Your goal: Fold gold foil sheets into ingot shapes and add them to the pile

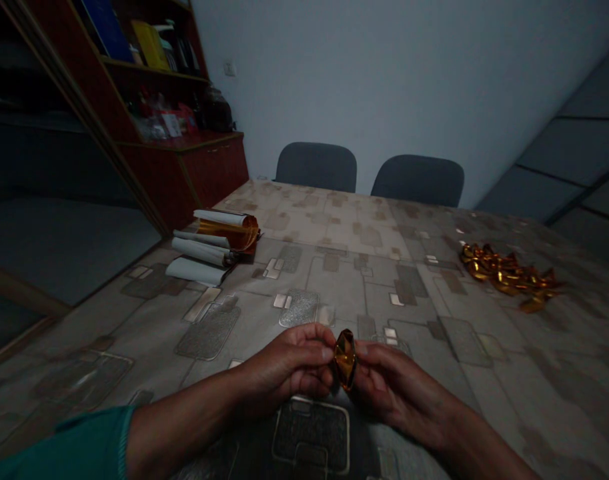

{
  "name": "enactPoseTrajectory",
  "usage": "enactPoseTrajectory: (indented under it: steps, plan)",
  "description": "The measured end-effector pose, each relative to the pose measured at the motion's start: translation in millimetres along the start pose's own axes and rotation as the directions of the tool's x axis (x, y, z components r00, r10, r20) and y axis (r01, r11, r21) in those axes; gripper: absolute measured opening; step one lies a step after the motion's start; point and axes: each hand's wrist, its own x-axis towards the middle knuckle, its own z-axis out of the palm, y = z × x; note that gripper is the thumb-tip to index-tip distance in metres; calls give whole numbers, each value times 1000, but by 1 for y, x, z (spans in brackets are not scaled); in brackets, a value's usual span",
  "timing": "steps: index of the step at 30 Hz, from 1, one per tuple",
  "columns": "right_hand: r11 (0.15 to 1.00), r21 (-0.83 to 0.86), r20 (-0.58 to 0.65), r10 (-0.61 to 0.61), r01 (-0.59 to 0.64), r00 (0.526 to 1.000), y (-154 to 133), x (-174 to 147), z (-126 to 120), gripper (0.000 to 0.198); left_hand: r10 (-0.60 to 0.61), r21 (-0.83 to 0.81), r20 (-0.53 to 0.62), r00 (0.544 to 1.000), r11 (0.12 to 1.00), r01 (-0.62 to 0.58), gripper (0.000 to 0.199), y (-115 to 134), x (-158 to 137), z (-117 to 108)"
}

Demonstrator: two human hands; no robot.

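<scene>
A shiny gold folded paper ingot [345, 360] is held between my two hands, just above the near part of the table. My left hand [289, 363] pinches its left side between thumb and fingers. On the other side, my right hand [397, 387] grips it with the fingertips. The ingot stands with its long axis upright, its creased facets facing me. Several similar gold folded pieces [507, 270] lie in a pile at the right of the table.
Curled sheets of gold and white paper [214, 247] lie at the table's left. A patterned cloth [329, 267] covers the table. Two grey chairs [317, 167] stand at the far edge, before a pale wall. A wooden cabinet [184, 167] with filled shelves is at the back left.
</scene>
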Motion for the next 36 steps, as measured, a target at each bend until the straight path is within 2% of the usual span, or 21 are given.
enactPoseTrajectory:
  steps: [7, 11, 14, 17, 21, 24, 30, 36]
  plan:
    - [999, 5, -21, -41, 41, 999, 1, 2, 4, 22, -7, -74, -13, 1000, 997, 6, 26, -2, 0, 4]
    - [991, -56, -51, -126, 123, 991, 3, 2, 7, 22, 37, -102, -40, 999, 994, -41, 30, -4, 0, 6]
    - [964, -172, -85, -221, 204, 972, 3, 1, 10, 23, 87, -100, -75, 993, 990, -94, 35, -4, 1, 8]
    - [897, -344, -77, -322, 278, 943, 2, -1, 11, 28, 134, -114, -115, 984, 983, -147, 35, -4, 1, 9]
    - [750, -576, -31, -416, 324, 909, 6, -1, 9, 44, 172, -142, -115, 978, 972, -188, 33, -6, 2, 8]
    - [679, -653, -36, -470, 336, 882, 10, 2, 6, 47, 180, -170, -107, 978, 966, -196, 33, -9, 3, 6]
    - [727, -578, 17, -444, 371, 896, 14, 5, 3, 44, 122, -193, -114, 986, 971, -142, 36, -6, 5, 4]
    - [738, -579, -18, -436, 346, 900, 14, 4, 7, 44, 156, -79, -93, 983, 983, -164, 34, -7, 3, 5]
